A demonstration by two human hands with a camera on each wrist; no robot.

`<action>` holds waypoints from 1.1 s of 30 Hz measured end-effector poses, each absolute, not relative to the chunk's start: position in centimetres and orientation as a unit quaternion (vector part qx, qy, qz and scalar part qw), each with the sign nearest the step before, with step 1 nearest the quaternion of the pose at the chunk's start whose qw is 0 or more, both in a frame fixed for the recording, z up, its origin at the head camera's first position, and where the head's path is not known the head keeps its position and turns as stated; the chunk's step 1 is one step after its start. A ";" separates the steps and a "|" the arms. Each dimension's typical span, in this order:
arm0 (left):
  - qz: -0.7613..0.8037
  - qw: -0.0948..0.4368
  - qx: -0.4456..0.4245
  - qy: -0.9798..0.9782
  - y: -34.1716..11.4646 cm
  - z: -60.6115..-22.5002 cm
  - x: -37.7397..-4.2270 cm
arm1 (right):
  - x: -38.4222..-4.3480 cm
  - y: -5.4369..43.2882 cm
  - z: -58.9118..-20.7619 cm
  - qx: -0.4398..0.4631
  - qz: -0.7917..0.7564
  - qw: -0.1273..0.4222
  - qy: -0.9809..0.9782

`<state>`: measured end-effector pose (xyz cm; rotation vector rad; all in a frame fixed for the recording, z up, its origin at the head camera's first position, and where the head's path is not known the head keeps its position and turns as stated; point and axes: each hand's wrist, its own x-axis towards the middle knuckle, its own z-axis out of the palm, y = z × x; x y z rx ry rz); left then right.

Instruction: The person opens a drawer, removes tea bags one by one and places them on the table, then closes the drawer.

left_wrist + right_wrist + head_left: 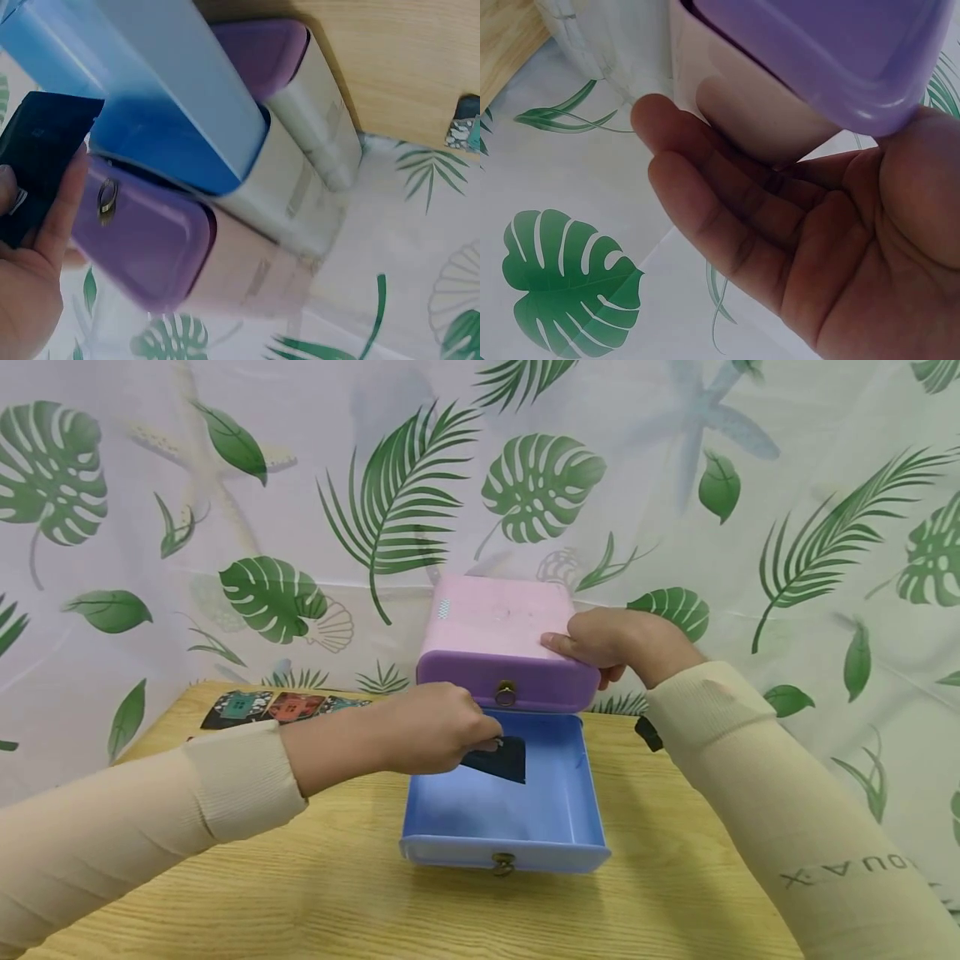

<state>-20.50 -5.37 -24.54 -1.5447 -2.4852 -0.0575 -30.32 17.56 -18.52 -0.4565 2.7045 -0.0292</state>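
Note:
My left hand (438,731) pinches a flat black packet (504,760) over the pulled-out blue drawer (510,843). In the left wrist view the packet (46,142) lies between thumb and fingers, close to the drawer's wall (187,67). Above the blue drawer is a pink drawer box (502,610) with a purple front (457,681) and a ring pull. My right hand (618,639) rests at its right front corner, thumb on top. In the right wrist view the other fingers (705,202) are loosely bent beside the pink side wall.
Several dark packets with teal and orange prints (296,706) lie at the table's back left. A small black object (648,733) shows beside the right sleeve. Another purple drawer (262,56) appears below the blue one. Behind the wooden table (330,893) hangs a leaf-patterned cloth (285,527).

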 end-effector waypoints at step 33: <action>-0.057 0.277 -0.379 -0.881 -19.9 -26.5 -21.6 | -30.3 17.8 -18.7 -0.166 0.001 0.181 0.969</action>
